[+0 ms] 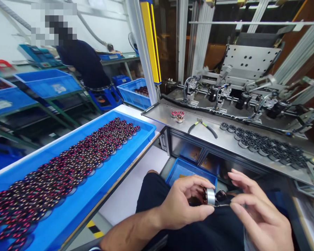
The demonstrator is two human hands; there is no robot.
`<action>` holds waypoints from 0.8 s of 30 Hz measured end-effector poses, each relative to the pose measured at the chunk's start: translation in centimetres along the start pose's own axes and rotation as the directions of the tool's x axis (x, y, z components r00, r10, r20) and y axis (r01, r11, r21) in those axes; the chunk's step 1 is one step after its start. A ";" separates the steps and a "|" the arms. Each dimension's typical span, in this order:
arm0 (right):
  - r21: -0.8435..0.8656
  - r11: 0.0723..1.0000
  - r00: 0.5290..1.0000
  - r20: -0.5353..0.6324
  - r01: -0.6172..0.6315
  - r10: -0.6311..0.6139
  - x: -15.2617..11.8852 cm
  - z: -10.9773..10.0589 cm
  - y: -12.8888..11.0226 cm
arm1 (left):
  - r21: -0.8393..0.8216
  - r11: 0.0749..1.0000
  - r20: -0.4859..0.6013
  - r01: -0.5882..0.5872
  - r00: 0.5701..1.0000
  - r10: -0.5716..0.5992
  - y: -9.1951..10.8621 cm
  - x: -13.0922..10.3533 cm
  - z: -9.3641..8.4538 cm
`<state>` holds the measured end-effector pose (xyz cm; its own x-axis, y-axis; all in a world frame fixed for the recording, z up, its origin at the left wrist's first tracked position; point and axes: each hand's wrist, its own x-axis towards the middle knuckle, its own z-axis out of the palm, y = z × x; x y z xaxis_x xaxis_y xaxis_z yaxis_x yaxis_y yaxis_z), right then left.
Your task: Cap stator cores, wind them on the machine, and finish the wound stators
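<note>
Coil ring (209,197) is probably handling as stiff and light, with the left hand (184,202) clamping its safer metal rim (211,197) and the right hand (261,213) pinching its fragile-looking wire (223,205).

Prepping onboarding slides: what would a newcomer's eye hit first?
The long blue tray at left, crowded with red-flecked round parts. Then, lower right, the left hand grips a metal-ringed part while the right hand pinches a thin strand beside it. A yellow post stands out top centre.
</note>
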<state>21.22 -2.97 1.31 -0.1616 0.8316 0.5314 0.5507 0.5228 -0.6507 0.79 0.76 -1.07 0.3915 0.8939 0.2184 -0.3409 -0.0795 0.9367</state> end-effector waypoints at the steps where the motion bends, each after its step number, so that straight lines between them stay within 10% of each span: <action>1: 0.019 0.999 0.999 0.029 -0.036 0.035 0.3 0.1 -0.2 | 0.074 0.996 -0.014 -0.053 0.998 0.054 0.0 0.0 0.0; 7: 0.037 0.984 0.974 0.153 -0.175 0.167 1.3 1.3 -1.9 | 0.332 0.899 0.023 -0.286 0.955 0.295 0.2 -0.2 -0.7; 14: 0.140 0.962 0.952 0.235 -0.233 0.196 6.8 1.2 1.2 | 0.176 0.977 -0.144 -0.122 0.978 0.148 0.6 -0.9 -3.3; 19: -0.158 0.935 0.947 -0.099 -0.319 0.306 17.3 7.3 6.6 | 0.133 0.991 -0.294 -0.011 0.955 0.050 0.5 -1.5 -4.6; 24: -0.367 0.786 0.865 -0.137 -0.497 0.483 21.3 12.8 9.7 | 0.141 0.990 -0.358 0.023 0.933 0.030 0.6 -2.1 -5.5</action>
<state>12.62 22.27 -0.64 0.2382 0.9459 0.2201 0.8141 -0.0709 -0.5764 -4.98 1.29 -2.47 0.0489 0.9898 0.1335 -0.2079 -0.1206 0.9707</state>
